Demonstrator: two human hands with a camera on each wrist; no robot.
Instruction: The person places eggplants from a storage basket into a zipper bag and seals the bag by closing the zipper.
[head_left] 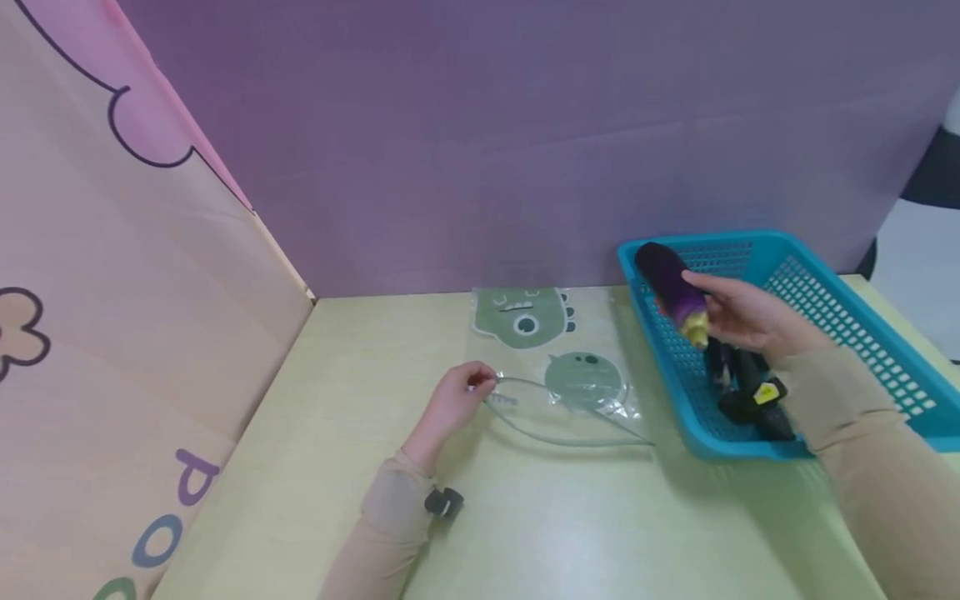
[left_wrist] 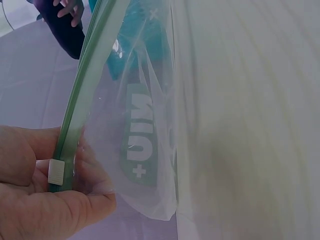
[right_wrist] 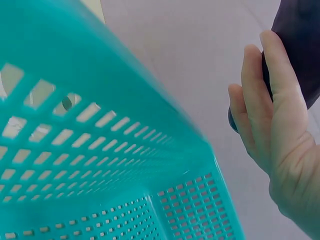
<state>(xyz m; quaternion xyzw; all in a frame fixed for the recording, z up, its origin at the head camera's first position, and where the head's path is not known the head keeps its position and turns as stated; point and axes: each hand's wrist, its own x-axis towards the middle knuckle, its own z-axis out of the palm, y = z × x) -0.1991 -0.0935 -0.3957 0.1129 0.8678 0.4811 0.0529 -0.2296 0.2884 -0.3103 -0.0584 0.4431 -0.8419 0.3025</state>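
Note:
A clear zip bag (head_left: 592, 382) with green cartoon prints lies on the table, its green-edged mouth spread into a loop. My left hand (head_left: 455, 402) pinches the left end of that mouth; in the left wrist view, the white slider (left_wrist: 56, 171) sits between thumb and fingers. A dark purple eggplant (head_left: 670, 286) with a yellowish-green stem end is gripped by my right hand (head_left: 753, 315) above the left part of the blue basket (head_left: 678, 408). In the right wrist view the fingers (right_wrist: 285, 85) lie along the eggplant (right_wrist: 302, 47).
Dark objects (head_left: 750, 392), one with a yellow label, show against the basket below my right wrist; how many lie inside is unclear. A black device (head_left: 444, 502) is on my left wrist. A purple backdrop (head_left: 450, 167) stands behind the table, a printed panel (head_left: 150, 292) at left.

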